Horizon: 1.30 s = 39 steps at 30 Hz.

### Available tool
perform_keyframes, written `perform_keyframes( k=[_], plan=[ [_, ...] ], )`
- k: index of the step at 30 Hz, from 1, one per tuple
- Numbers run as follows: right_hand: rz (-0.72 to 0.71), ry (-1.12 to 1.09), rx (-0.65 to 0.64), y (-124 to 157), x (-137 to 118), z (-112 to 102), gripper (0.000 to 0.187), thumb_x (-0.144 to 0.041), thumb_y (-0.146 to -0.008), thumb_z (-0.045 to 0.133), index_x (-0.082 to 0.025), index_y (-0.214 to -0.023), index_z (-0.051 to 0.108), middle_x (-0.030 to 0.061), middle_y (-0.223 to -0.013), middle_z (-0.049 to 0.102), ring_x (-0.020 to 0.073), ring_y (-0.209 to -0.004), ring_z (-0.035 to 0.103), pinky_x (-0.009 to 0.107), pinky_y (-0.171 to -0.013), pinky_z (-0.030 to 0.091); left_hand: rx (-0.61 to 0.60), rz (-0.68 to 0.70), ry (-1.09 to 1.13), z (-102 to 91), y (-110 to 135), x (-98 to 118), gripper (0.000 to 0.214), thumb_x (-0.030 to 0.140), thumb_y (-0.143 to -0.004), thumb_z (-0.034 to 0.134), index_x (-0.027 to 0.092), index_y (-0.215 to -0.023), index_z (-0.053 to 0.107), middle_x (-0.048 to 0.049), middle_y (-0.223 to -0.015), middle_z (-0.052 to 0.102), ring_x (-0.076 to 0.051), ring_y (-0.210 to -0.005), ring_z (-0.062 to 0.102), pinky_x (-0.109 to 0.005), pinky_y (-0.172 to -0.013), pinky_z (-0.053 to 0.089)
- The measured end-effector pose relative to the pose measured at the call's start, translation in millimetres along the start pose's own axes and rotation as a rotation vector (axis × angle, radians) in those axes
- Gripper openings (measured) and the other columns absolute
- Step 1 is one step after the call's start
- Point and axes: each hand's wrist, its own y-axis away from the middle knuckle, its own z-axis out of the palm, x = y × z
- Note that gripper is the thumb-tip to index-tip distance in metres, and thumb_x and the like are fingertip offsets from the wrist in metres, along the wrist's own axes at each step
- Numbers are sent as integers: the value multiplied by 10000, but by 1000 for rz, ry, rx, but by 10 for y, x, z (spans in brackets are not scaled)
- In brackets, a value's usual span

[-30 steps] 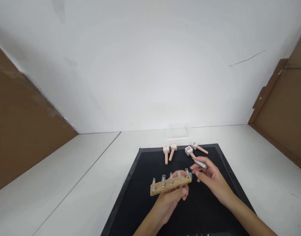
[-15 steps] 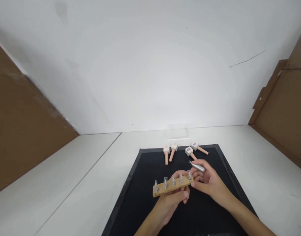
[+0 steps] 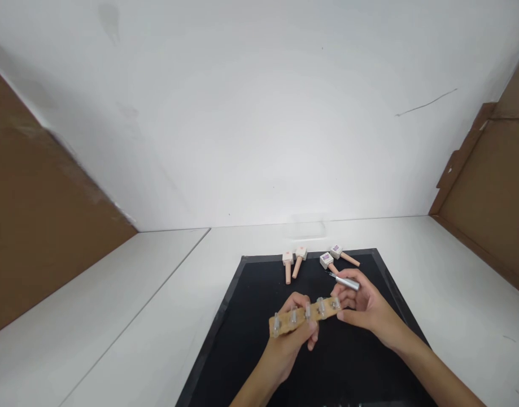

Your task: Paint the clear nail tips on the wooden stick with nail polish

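Observation:
My left hand point(image 3: 291, 330) is closed round a tan strip-shaped nail tip stand point(image 3: 287, 325), its thumb along the near edge. Several clear nail tips point(image 3: 321, 307) sit on small metal posts along the stand. In my right hand point(image 3: 363, 297) a slim silver-handled brush point(image 3: 348, 282) lies between the fingers, its thin dark tip pointing left and away. The right thumb and fingertips are at the stand's right end; whether they touch it I cannot tell.
On the far part of the black mat point(image 3: 251, 294) lie nail polish bottles with peach caps, a pair at left point(image 3: 288, 258) and a pair with purple labels point(image 3: 326, 260) at right. Behind is a clear plastic tray point(image 3: 306, 229). Cardboard walls point(image 3: 51, 209) flank the white table point(image 3: 157, 316).
The stand has moved slightly right and tilted, so its nail tips now face me more. My right hand and the brush have shifted a little up and right.

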Motion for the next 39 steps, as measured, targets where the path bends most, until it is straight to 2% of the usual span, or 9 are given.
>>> perform_keyframes(
  k=[4,9,12,16,20,23,26,32,39],
  plan=[
    [20,51,-40,0,-12,-32,495,-138,-648,772,-253,-1035,487,-29,-833,585,94,-686,569,247,-649,437,-3,-39,-26,66,7,97,417,385,-615,785,186,-690,426,76,-540,483,-39,-425,440,-136,-383,310],
    [1,151,-43,2,-68,-75,482,-188,-682,749,-253,-1081,487,13,-885,602,142,-762,586,286,-665,447,-12,-76,-31,122,17,174,439,438,-611,773,191,-692,420,81,-516,468,-39,-407,432,-126,-361,310],
    [-6,154,73,-1,-113,-59,402,-313,-721,729,-249,-1057,519,18,-835,618,164,-752,588,309,-671,450,-43,-74,-25,119,19,172,445,457,-615,765,190,-687,416,81,-512,464,-42,-406,441,-121,-350,314],
    [-82,141,251,-2,-143,-18,358,-500,-767,642,-224,-986,577,6,-668,607,170,-617,545,324,-621,432,-140,-67,-34,70,19,112,411,462,-666,728,185,-685,425,65,-519,492,-50,-417,468,-121,-350,345],
    [-156,171,282,30,-131,-19,363,-558,-784,593,-213,-889,630,-35,-496,510,157,-522,479,319,-607,411,-251,-58,-68,13,25,19,355,428,-713,700,177,-713,449,44,-537,540,-57,-428,498,-131,-372,392],
    [-206,198,220,70,-122,-38,370,-568,-770,602,-206,-799,669,-19,-531,515,132,-490,438,283,-544,391,-309,-74,-115,11,33,-14,340,414,-729,689,169,-713,453,36,-530,552,-54,-428,500,-138,-393,412],
    [-251,239,111,101,-129,-38,368,-560,-765,610,-203,-748,693,18,-635,557,133,-522,450,260,-503,374,-317,-117,-164,36,40,-3,354,429,-718,692,168,-707,453,34,-532,549,-53,-425,492,-154,-410,422],
    [-301,352,-26,119,-170,29,339,-525,-794,595,-209,-766,716,26,-610,535,175,-610,474,291,-564,397,-294,-176,-258,64,52,32,379,465,-689,699,171,-709,461,29,-533,547,-69,-439,509,-176,-434,438],
    [-269,350,-117,128,-181,67,316,-499,-810,591,-213,-774,720,15,-600,512,169,-602,461,279,-548,363,-272,-181,-285,101,46,57,427,515,-650,707,165,-696,468,35,-529,519,-66,-445,495,-183,-443,447]
  ],
)
